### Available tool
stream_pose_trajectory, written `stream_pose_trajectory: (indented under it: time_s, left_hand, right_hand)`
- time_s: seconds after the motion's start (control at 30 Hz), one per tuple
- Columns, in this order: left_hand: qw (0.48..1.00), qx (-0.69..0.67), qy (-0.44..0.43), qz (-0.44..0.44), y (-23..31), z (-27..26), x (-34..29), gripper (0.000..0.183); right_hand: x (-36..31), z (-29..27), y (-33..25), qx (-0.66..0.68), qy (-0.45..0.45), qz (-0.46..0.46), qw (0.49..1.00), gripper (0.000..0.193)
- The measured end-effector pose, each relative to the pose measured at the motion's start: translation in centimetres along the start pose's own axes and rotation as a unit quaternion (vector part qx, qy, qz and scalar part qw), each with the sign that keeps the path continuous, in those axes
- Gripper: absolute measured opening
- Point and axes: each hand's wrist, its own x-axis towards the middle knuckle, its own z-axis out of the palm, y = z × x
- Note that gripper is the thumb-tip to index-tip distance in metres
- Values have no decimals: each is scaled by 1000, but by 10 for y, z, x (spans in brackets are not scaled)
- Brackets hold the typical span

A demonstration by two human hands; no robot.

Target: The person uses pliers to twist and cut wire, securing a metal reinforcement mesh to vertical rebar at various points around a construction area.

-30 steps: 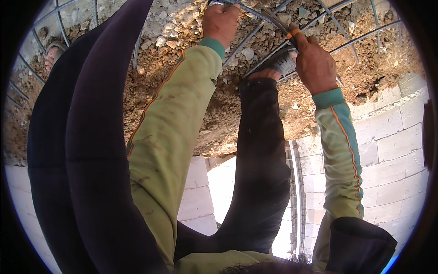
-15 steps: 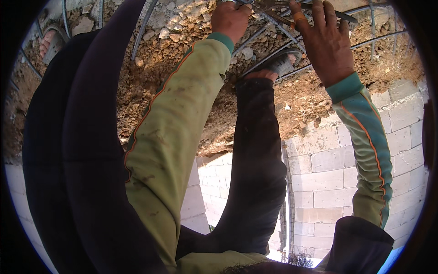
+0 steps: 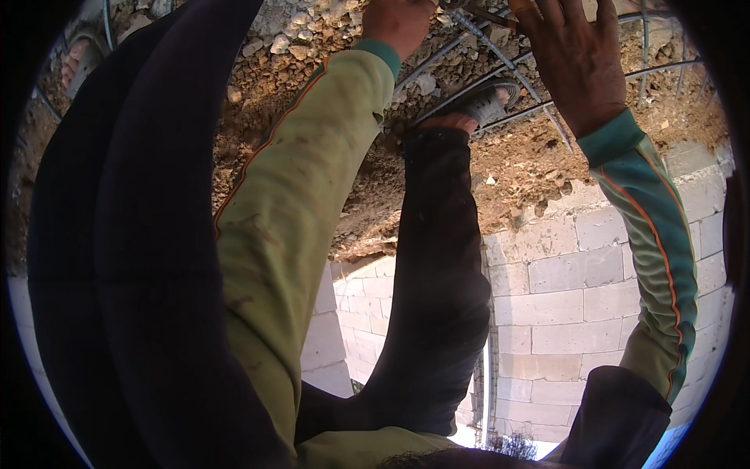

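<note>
At the top edge my left hand [image 3: 397, 23] is closed, its fingertips partly cut off by the picture rim. What it grips is hidden. My right hand [image 3: 576, 66] is to the right, its fingers bent over a rust-brown handle of what look like pincers [image 3: 498, 19]. The tool's head lies between the two hands, close to the upper rim, and is only partly visible. Beneath the tool, steel reinforcing bars [image 3: 500, 53] cross each other, near both hands.
My sandalled foot [image 3: 491, 103] stands among the bars; another foot [image 3: 76, 61] is at the far left. Rubble [image 3: 293, 39] and brown soil [image 3: 500, 176] lie around. A pale block wall [image 3: 562, 273] rises at the lower right. Dark cloth [image 3: 125, 234] fills the left.
My right hand has shifted slightly right and its fingers reach further past the top edge. The tool sits higher, less of it showing. My left hand has risen a little.
</note>
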Motion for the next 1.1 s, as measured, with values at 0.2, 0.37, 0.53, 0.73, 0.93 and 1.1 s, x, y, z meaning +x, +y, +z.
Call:
stream_pose_trajectory:
  time_s: [0.2,0.37,0.53,0.73,0.93,1.1]
  left_hand:
    - [744,-657,-120,-24,-67,10,35,28]
    - [763,-635,-119,-12,-56,-6,37,28]
    - [720,-690,-53,-49,-46,8,33,31]
    - [749,-627,-174,123,-63,-3,43,24]
    - [883,-458,-99,-8,-36,-24,26,17]
    - [933,345,89,39,32,-16,-40,24]
  right_hand:
    - [8,16,-1,-89,58,-63,992,53]
    - [22,0,14,-180,53,-143,972,47]
    - [22,6,34,-122,20,-171,977,30]
    - [28,7,35,-63,54,-176,981,20]
    - [36,1,33,42,-11,-153,987,18]
    - [27,-1,28,30,-111,-104,988,18]
